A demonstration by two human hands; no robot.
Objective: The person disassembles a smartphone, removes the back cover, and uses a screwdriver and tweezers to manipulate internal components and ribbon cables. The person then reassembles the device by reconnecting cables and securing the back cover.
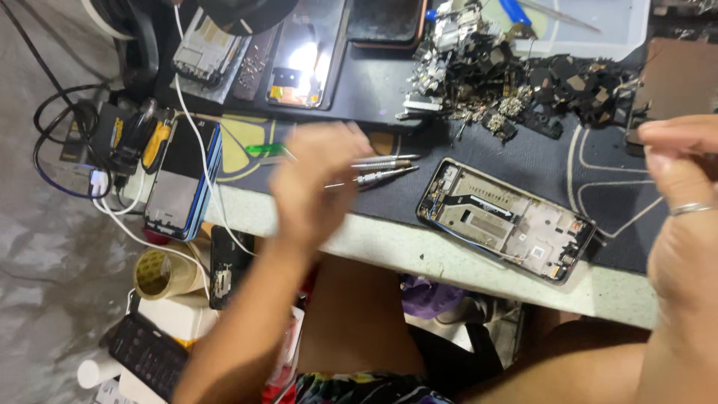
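Left hand is blurred, held over the mat edge, fingers at the screwdrivers; whether one is grasped cannot be told. Right hand, ringed, is raised at 3 o'clock, fingers pinched together; anything held is not seen. Opened phone lies between the hands, untouched. Parts pile sits at 12 o'clock, tape roll at 8.

Phone repair bench, small workshop, as I read it. Dark work mat over a pale table edge. Opened phone frame, heap of stripped black and metal parts, precision screwdrivers, more gutted handsets, tape roll, tangled cables.
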